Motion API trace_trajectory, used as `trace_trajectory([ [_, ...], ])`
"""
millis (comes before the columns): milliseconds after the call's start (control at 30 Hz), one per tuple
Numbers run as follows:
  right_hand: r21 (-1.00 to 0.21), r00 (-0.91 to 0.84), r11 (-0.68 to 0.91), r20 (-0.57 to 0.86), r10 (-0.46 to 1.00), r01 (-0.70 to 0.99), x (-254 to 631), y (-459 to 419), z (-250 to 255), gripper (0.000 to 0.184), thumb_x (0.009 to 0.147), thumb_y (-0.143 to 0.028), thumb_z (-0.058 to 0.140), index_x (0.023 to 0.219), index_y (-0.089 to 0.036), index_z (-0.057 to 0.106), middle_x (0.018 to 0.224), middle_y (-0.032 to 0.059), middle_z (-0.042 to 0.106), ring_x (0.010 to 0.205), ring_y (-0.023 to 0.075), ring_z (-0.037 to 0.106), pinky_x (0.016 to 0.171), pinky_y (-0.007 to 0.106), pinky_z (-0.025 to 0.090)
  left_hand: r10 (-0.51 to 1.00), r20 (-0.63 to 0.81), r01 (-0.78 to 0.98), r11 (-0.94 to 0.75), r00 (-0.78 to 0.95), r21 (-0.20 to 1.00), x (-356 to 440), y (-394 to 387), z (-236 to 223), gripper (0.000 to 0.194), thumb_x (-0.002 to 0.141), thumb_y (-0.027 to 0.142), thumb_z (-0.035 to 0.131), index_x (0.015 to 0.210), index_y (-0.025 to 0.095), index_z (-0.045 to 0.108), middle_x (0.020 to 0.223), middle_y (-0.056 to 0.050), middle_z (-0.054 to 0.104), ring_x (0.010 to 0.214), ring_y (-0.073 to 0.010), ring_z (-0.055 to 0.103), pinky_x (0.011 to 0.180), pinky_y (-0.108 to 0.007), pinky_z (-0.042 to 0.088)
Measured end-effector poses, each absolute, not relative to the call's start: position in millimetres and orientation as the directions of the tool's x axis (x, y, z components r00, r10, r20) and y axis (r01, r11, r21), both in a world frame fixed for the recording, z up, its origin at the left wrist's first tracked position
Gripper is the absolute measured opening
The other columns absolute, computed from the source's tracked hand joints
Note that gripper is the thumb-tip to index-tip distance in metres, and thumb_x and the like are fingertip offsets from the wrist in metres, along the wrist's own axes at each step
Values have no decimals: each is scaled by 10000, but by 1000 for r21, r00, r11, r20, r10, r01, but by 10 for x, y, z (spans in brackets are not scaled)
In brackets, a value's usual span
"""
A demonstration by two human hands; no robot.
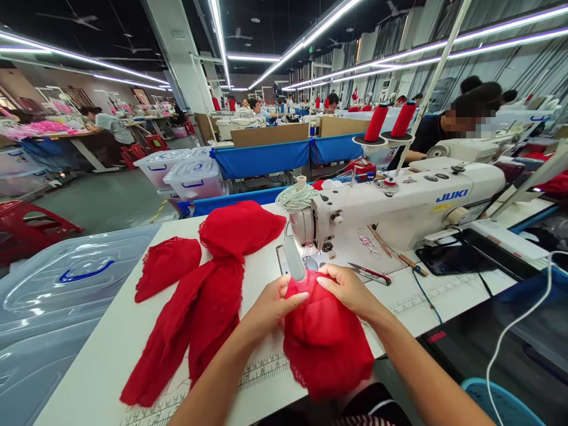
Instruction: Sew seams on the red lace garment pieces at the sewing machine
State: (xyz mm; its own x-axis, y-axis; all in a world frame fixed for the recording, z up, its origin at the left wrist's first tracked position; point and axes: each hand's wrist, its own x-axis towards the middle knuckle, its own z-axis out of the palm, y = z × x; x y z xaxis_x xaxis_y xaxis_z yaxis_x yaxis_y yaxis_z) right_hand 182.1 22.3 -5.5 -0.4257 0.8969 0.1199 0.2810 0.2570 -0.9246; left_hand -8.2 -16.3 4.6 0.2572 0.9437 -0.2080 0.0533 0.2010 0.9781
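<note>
On the white table, red fabric pinched between left hand and right hand

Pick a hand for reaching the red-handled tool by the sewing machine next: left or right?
Right, I'd say. The right hand is nearer the red-handled tool, which lies on its side. The left hand is farther off. Both grip the red fabric.

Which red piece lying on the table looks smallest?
The compact patch at back left; the other red cloth spreads much wider, toward the machine and down to the ruler marks.
</note>
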Motion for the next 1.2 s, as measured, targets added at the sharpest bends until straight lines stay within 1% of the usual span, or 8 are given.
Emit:
trace_trajectory([
  [133, -940, -423, 230, 106, 900, 252, 1816, 200, -81, 220, 876, -355, 485, 803, -172, 583, 736, -3, 560, 670, 134, 489, 591, 232, 392, 974, -173, 47, 168, 144, 985, -7, -125, -17, 478, 602, 376, 777, 922, 204, 467, 717, 41, 590, 683, -165, 591, 622, -273, 461],
  [233, -939, -419, 246, 127, 899, 242, 1839, 177, -75, 213, 884, -360, 477, 833, -179, 579, 721, -9, 571, 665, 133, 502, 597, 228, 398, 992, -109, 164, 97, 67, 982, 5, -105, -78, 310, 701, 417, 675, 805, 201, 479, 648, 50, 545, 605, -137, 535, 561, -249, 421],
  [333, -921, -414, 286, 160, 896, 264, 1853, 172, -78, 202, 889, -343, 458, 825, -185, 568, 697, -18, 565, 654, 130, 505, 619, 232, 398, 997, -73, 216, 65, 30, 974, -23, -98, -69, 290, 762, 438, 578, 665, 202, 442, 576, 61, 461, 532, -106, 449, 487, -224, 359],
  [467, -883, -401, 341, 198, 894, 323, 1858, 189, -104, 208, 897, -310, 430, 823, -182, 577, 738, -4, 585, 691, 137, 521, 661, 242, 403, 982, -156, 163, 137, 108, 977, -82, -106, 14, 332, 749, 443, 584, 609, 209, 395, 522, 82, 375, 446, -77, 361, 397, -203, 287],
  [600, -876, -430, 354, 196, 882, 328, 1845, 191, -135, 231, 907, -315, 418, 801, -182, 574, 732, -3, 590, 686, 139, 521, 654, 246, 401, 946, -227, 74, 216, 232, 974, -111, -116, 47, 301, 729, 430, 655, 688, 177, 498, 602, 54, 487, 542, -88, 457, 515, -215, 401],
  [767, -892, -457, 336, 174, 872, 302, 1832, 180, -173, 284, 919, -352, 419, 752, -178, 569, 736, 2, 605, 688, 143, 526, 646, 248, 406, 896, -301, 57, 299, 325, 952, -103, -120, 31, 348, 704, 477, 687, 755, 142, 606, 655, 14, 557, 592, -111, 480, 599, -245, 407],
  [1067, -866, -416, 381, 232, 879, 322, 1846, 149, -159, 292, 930, -357, 395, 783, -181, 576, 721, -3, 593, 668, 137, 522, 638, 249, 404, 900, -318, 81, 308, 298, 948, -88, -126, 63, 332, 678, 460, 719, 791, 149, 691, 683, 3, 586, 589, -109, 471, 516, -213, 376],
  [1200, -854, -407, 390, 239, 881, 343, 1858, 162, -181, 228, 914, -324, 426, 864, -191, 603, 756, -4, 627, 696, 143, 567, 662, 251, 435, 915, -299, 11, 308, 270, 951, -67, -120, 0, 305, 664, 430, 741, 749, 143, 682, 722, -13, 642, 626, -121, 511, 563, -224, 384],
])
